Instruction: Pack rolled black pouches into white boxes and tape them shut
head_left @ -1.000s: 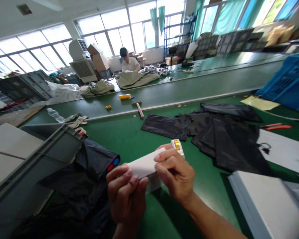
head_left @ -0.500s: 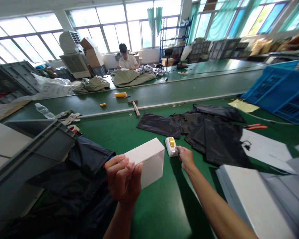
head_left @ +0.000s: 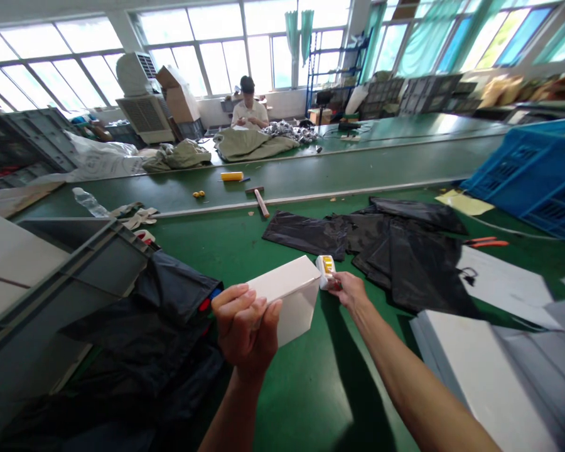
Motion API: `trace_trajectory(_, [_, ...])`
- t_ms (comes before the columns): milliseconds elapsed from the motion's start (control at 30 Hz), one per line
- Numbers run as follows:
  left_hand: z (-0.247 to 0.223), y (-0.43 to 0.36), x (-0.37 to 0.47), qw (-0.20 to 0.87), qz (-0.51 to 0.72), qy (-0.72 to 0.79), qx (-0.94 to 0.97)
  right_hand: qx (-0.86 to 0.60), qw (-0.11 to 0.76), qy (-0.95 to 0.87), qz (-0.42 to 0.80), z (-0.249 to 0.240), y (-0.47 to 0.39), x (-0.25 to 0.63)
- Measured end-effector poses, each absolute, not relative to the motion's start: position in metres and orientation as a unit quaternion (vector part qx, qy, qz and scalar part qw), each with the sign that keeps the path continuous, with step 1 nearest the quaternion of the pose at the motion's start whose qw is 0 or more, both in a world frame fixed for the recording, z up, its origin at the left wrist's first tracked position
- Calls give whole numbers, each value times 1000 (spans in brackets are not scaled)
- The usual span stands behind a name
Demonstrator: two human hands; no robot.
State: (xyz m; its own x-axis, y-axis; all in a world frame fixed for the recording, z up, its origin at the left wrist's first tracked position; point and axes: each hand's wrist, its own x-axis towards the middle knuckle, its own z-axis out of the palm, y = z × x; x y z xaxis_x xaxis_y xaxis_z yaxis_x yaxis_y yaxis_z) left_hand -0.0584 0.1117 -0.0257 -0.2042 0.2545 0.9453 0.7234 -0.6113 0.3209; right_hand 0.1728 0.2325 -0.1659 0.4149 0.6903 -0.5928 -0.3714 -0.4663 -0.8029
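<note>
Here's my left hand (head_left: 245, 323), fingers clamped on the white box (head_left: 297, 309) over the green table (head_left: 301, 395), my right hand (head_left: 351, 290) at the near end of the tape dispenser (head_left: 326, 265), whether gripping I can't tell, black plastic (head_left: 419, 263) lying just beyond.

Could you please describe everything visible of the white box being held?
The white box is rectangular, apparently smooth thin card, with no print on its visible faces. A narrow upper face and a broader side face meet at a crisp edge. The left grip holds its left end, hiding that part. It slants, its right end beside the tape dispenser in view; contact with the green tabletop is unclear.
</note>
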Motion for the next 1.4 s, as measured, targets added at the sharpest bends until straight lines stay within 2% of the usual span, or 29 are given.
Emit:
trace_trajectory(200, [-28,113,-59,181,-661,-408,-604,-589,609,-146,510,-184,206,166])
trace_trajectory(367, [-28,114,-58,176,-667,-404,-601,-583,620,-169,497,-203,197,165])
trace_trajectory(600, [-25,112,-58,164,-668,-398,-607,-647,512,-257,503,-212,196,173])
trace_trajectory(900, [-21,109,-58,143,-662,-408,-612,-685,355,-350,532,-198,213,186])
trace_trajectory(1033, [-18,108,-57,139,-667,-408,-608,-651,341,-361,574,-166,186,179])
trace_trajectory(1133, [-16,107,-56,128,-665,-415,-608,-559,403,-382,616,-110,146,166])
trace_trajectory(1233, [-15,107,-55,137,-659,-423,-607,-369,515,-391,668,-41,109,143])
trace_trajectory(1333, [-15,106,-55,147,-652,-424,-611,-329,520,-417,669,9,90,116])
trace_trajectory(1400, [-14,105,-55,146,-656,-419,-611,-344,512,-430,659,23,86,101])
